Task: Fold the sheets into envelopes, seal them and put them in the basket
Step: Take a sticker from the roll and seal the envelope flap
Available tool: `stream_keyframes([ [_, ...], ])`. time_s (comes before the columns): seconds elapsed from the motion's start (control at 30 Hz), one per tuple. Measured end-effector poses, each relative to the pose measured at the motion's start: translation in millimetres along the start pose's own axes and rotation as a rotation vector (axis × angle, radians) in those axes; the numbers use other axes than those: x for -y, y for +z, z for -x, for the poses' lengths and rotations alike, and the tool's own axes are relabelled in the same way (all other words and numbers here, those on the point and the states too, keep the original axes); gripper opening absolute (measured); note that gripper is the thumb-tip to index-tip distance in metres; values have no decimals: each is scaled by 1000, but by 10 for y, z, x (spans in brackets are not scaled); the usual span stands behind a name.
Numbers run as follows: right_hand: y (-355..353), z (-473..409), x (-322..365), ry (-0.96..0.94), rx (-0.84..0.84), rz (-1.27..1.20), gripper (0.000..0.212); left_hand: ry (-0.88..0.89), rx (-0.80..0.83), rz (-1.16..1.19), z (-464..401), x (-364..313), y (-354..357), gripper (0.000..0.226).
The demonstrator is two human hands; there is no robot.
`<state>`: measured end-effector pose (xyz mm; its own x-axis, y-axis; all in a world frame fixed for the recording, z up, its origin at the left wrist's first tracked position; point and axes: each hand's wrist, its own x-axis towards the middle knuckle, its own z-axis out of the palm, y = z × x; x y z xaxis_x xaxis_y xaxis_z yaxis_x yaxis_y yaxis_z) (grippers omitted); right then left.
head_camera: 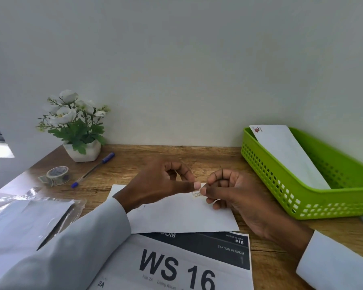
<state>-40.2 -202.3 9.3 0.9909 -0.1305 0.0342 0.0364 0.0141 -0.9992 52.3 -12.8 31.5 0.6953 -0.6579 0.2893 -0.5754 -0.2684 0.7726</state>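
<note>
The big white paper sign with black letters "WS 16" (176, 266) lies closest. Just behind the sign, touching its top edge, lies the flat white paper envelope (176, 214) on the brown wooden desk (260, 243).

Above the envelope, the left hand (159, 183) and the right hand (228, 191) both pinch one tiny white sticker with brown print (197, 193) between thumb and finger.

The sticker could fold and stick to itself, or stick to a fingertip, because it is so small. It could also land crooked and leave the flap loose.

Behind the sign and to the right sits the green plastic basket with holes (281, 185), with one white envelope (287, 151) already inside.
</note>
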Motion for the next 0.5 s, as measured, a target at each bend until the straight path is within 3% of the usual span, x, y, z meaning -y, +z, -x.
stream_keyframes([
  [0.13,-1,12,-3,-23,7,47,22,-24,-33,-41,-8,29,43,9],
  [0.3,-9,2,4,-16,-44,42,34,-144,-95,169,-2,63,35,6],
  [0.5,35,35,9,2,10,-9,49,-141,-174,295,10,16,96,4],
])
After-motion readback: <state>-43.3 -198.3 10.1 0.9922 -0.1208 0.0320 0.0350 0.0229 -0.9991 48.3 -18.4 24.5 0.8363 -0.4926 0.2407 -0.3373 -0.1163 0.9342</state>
